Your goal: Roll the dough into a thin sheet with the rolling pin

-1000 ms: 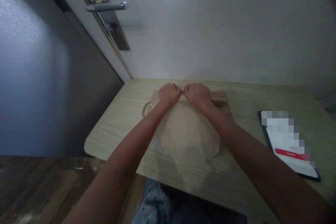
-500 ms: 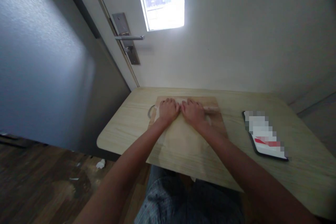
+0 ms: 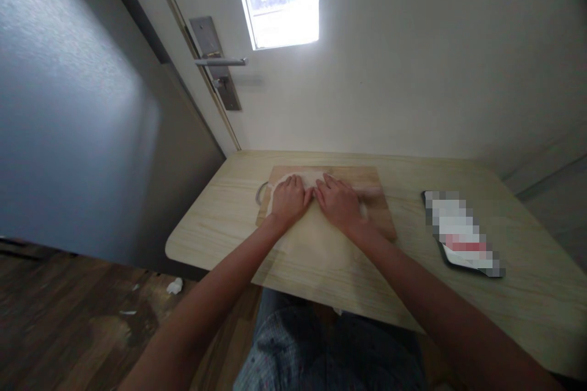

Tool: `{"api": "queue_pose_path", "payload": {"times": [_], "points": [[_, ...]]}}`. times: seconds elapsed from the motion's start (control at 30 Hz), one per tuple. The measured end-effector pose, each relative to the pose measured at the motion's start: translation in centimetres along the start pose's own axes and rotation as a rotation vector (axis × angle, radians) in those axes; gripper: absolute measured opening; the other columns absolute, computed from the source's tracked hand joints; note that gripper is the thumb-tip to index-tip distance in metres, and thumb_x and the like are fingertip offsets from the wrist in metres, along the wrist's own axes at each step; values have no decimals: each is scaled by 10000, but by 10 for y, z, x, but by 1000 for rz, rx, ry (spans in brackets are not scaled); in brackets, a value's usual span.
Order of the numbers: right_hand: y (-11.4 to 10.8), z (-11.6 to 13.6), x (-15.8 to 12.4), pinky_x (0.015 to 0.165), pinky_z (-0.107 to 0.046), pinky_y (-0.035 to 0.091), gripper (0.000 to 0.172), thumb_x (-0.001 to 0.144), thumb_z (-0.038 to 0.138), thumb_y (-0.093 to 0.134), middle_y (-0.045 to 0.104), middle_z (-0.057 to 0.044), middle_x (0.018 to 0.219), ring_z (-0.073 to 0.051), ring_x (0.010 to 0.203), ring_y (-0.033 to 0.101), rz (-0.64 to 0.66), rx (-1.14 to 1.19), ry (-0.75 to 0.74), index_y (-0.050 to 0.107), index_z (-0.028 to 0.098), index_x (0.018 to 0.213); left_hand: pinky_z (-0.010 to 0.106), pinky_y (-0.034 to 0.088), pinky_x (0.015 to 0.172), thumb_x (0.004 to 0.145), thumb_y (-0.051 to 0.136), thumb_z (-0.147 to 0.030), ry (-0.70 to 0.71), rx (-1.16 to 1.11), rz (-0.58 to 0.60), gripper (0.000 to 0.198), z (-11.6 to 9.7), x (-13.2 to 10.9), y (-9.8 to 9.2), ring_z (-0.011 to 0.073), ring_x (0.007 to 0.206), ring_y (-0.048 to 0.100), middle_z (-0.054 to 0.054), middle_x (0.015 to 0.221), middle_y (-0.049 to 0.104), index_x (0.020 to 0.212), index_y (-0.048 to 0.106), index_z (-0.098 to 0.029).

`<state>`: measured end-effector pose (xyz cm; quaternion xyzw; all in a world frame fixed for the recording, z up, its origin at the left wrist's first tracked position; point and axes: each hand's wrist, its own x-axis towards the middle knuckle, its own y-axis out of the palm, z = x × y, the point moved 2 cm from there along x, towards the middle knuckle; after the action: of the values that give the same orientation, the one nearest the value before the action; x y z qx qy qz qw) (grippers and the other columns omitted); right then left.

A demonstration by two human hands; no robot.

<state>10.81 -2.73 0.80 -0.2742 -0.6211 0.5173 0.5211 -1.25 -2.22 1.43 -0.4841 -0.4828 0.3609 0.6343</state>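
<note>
Left hand, right hand on dough

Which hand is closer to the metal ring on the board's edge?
Left. The left hand presses on the dough just beside the metal ring, to its right; the right hand lies farther right, past the left hand.

No text, label, brand or number can be read, the face of the dark-framed tablet on the desk, right of the hands, being blurred out.
</note>
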Motion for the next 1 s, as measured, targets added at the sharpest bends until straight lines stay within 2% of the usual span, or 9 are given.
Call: {"api": "queue_pose_path", "payload": {"times": [0.2,0.43,0.57,0.73,0.83,1.0], "points": [[10,-7,20,884,-344,255,397,874,291,227,548,-105,1117,-200,1059,432,7,-1,18,559,150,1040,320,371,740,876,197,-330,-26,-42,21,396,0,21,8,208,902,533,114,978,572,956,525,-123],[18,-16,48,775,-309,333,430,875,321,191,574,-95,1068,-196,963,497,72,7,99,513,173,1118,328,359,746,872,165,-318,-76,-76,-17,465,4,49,22,211,886,545,95,933,605,856,598,-150],[19,-22,64,712,-313,363,415,861,322,215,587,-97,1042,-208,914,526,101,7,152,522,184,1104,318,372,727,869,144,-342,-150,-105,21,505,8,66,27,208,854,562,94,914,619,878,613,-154],[21,-32,86,755,-363,357,411,840,337,245,617,-118,959,-228,867,555,196,-1,203,583,156,987,312,388,728,853,167,-409,-273,-125,128,532,11,86,29,221,853,569,110,894,627,908,629,-152],[26,-38,99,744,-367,365,431,835,348,240,625,-130,923,-232,855,563,253,15,238,607,143,931,322,394,736,849,164,-422,-314,-134,136,552,14,97,32,226,858,565,128,909,623,922,627,-132],[33,-45,111,696,-329,388,454,830,343,249,621,-163,919,-227,837,570,259,42,280,621,106,937,319,402,734,841,176,-415,-338,-164,130,537,18,111,39,217,858,561,134,929,614,952,613,-122]]}}
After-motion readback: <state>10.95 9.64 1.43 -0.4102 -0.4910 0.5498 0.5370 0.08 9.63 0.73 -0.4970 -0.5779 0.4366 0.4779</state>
